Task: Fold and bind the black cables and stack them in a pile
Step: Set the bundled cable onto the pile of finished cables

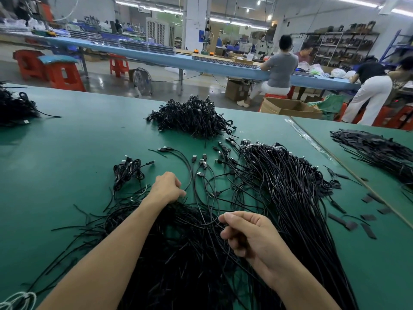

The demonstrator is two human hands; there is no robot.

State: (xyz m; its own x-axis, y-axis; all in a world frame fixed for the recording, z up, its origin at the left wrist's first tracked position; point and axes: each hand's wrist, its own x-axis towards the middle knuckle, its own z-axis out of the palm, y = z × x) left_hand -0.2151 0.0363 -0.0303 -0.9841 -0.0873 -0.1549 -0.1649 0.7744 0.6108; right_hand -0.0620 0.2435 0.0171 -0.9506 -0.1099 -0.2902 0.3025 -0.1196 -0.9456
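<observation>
No text, number or brand can be read anywhere. The small pale tags (199, 110) on the pile of bound cables (190, 124), far beyond the left hand (166, 187), are too small to make out.

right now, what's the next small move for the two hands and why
Probably bring the right hand toward the left hand to fold the loose cable into a loop: both seem to pinch it, its plug end lies stretched out on the green table, and the bound pile waits beyond.
</observation>
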